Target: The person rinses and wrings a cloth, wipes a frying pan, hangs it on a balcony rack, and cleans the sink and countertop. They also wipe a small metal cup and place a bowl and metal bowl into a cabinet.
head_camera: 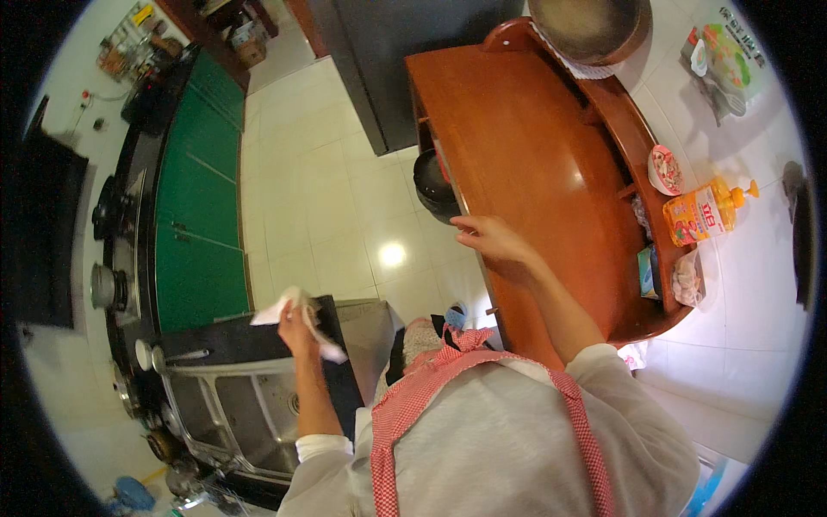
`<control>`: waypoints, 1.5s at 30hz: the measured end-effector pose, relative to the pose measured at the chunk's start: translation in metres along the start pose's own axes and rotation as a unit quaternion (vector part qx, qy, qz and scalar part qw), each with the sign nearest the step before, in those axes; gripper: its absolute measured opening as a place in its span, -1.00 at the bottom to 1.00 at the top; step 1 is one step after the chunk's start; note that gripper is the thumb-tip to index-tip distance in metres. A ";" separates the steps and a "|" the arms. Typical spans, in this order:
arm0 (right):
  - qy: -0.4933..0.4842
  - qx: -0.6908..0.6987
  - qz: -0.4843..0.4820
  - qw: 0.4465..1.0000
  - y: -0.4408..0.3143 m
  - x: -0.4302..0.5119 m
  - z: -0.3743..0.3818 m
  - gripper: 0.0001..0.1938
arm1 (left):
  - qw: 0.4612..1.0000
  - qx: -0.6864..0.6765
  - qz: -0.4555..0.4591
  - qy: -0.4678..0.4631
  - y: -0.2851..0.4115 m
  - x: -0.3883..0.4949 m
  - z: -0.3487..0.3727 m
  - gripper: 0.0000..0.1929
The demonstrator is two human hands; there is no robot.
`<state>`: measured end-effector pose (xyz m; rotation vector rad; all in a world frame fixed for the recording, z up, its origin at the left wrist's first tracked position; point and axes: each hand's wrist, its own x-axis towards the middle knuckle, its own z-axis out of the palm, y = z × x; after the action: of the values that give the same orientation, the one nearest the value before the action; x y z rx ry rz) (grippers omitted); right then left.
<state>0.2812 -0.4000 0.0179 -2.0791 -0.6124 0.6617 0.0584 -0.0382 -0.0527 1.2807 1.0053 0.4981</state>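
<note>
In my left hand (297, 331) is a pale cloth (284, 311), blurred, with its ends hanging loose on both sides. This hand is in the air near the corner of the black countertop (336, 320), beyond the double-bowl steel sink (249, 404). My right hand (494, 239) holds nothing. Its fingers are slightly apart and point left, above the near edge of a glossy brown wooden table (517, 142). Whether it touches the wood is hard to tell.
On the table's raised shelf are a large round wooden board (591, 29), a bowl (665, 169), a dish soap pump bottle (704, 210) and a container of garlic (687, 279). A black pot (434, 184) stands by the table. Green cabinets (200, 207) line the left.
</note>
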 end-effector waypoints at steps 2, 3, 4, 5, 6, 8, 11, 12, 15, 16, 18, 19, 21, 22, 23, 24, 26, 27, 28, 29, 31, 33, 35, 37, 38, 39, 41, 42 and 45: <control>-0.008 0.068 0.031 0.997 0.004 0.010 -0.007 -0.51 | 0.961 -0.195 -0.071 -0.183 0.026 -0.011 0.067 -0.63; -0.013 0.133 0.022 0.991 0.006 0.013 -0.011 -0.49 | 0.921 -0.256 -0.096 -0.276 0.039 -0.015 0.102 -0.61; -0.018 0.196 0.017 0.980 0.007 0.013 -0.015 -0.48 | 0.900 -0.306 -0.157 -0.266 0.051 -0.016 0.136 -0.61; -0.028 0.254 0.025 0.966 0.008 0.014 -0.020 -0.46 | 0.884 -0.302 -0.194 -0.299 0.063 -0.017 0.169 -0.63; -0.015 0.310 0.026 0.950 0.008 0.013 -0.027 -0.40 | 0.862 -0.302 -0.231 -0.334 0.076 -0.015 0.202 -0.64; 0.086 0.400 0.032 0.912 0.010 0.018 -0.045 -0.38 | 0.695 -0.351 -0.231 -0.583 0.099 -0.007 0.266 -0.59; 0.202 0.566 0.029 0.798 0.013 0.035 -0.079 -0.42 | 0.752 -0.313 -0.352 -0.461 0.107 -0.014 0.352 -0.68; 0.238 0.629 -0.014 0.740 0.016 0.045 -0.089 -0.44 | 0.817 -0.172 -0.194 -0.515 0.108 -0.013 0.380 -0.66; 0.409 0.663 -0.062 0.624 0.032 0.086 -0.121 -0.47 | 0.772 -0.031 -0.041 -0.634 0.108 0.008 0.446 -0.57; 0.460 0.643 -0.050 0.610 0.040 0.098 -0.128 -0.46 | 0.725 -0.133 -0.266 -0.621 0.108 0.020 0.461 -0.53; 0.528 0.625 -0.039 0.574 0.057 0.119 -0.143 -0.42 | 0.591 -0.220 -0.490 -0.602 0.109 0.053 0.494 -0.42; 0.537 0.595 -0.009 0.598 0.064 0.130 -0.151 -0.40 | 0.607 -0.187 -0.488 -0.598 0.111 0.072 0.509 -0.43; 0.547 0.535 0.036 0.643 0.075 0.150 -0.160 -0.38 | 0.614 -0.137 -0.477 -0.614 0.113 0.113 0.534 -0.46; 0.548 0.424 0.163 0.702 0.078 0.161 -0.163 -0.35 | 0.657 -0.066 -0.437 -0.610 0.113 0.132 0.552 -0.46; 0.593 0.234 0.222 0.737 0.079 0.173 -0.161 -0.35 | 0.708 0.068 -0.231 -0.664 0.115 0.151 0.562 -0.43; 0.611 0.037 0.279 0.740 0.078 0.185 -0.158 -0.35 | 0.718 0.205 -0.018 -0.665 0.117 0.168 0.572 -0.39; 0.593 -0.131 0.296 0.738 0.075 0.207 -0.148 -0.34 | 0.637 0.281 0.387 -0.605 0.116 0.188 0.581 -0.29; 0.518 -0.173 0.326 0.771 0.074 0.220 -0.141 -0.34 | 0.525 0.333 0.469 -0.627 0.112 0.192 0.581 -0.28; 0.459 -0.207 0.357 0.787 0.072 0.236 -0.132 -0.34 | 0.412 0.354 0.552 -0.633 0.108 0.192 0.578 -0.27; 0.395 -0.222 0.373 0.810 0.073 0.248 -0.127 -0.33 | 0.293 0.362 0.627 -0.624 0.103 0.191 0.578 -0.26; 0.388 -0.258 0.364 0.806 0.083 0.258 -0.135 -0.29 | 0.284 0.385 0.588 -0.652 0.094 0.185 0.583 -0.19; 0.358 -0.268 0.374 0.812 0.093 0.261 -0.148 -0.28 | 0.242 0.428 0.622 -0.610 0.087 0.180 0.597 -0.15; 0.358 -0.280 0.379 0.806 0.100 0.261 -0.161 -0.30 | 0.260 0.399 0.617 -0.626 0.081 0.172 0.616 -0.17; 0.373 -0.253 0.372 0.812 0.100 0.254 -0.165 -0.36 | 0.256 0.398 0.616 -0.630 0.081 0.165 0.628 -0.19; 0.389 -0.246 0.375 0.805 0.100 0.249 -0.163 -0.37 | 0.237 0.412 0.619 -0.625 0.081 0.161 0.631 -0.23; 0.392 -0.228 0.384 0.804 0.097 0.245 -0.156 -0.39 | 0.224 0.420 0.620 -0.624 0.082 0.157 0.630 -0.23; 0.432 -0.255 0.425 0.754 0.087 0.234 -0.131 -0.45 | 0.195 0.434 0.625 -0.620 0.087 0.148 0.623 -0.25; 0.457 -0.253 0.437 0.733 0.084 0.229 -0.118 -0.47 | 0.191 0.388 0.652 -0.623 0.087 0.142 0.617 -0.29; 0.541 -0.260 0.485 0.636 0.067 0.221 -0.088 -0.54 | 0.096 0.324 0.654 -0.677 0.091 0.124 0.618 -0.34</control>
<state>0.5140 -0.3459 -0.0453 -2.7289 1.2365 -0.4227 0.6567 -0.2560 -0.0303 2.1724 -2.1549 -0.2284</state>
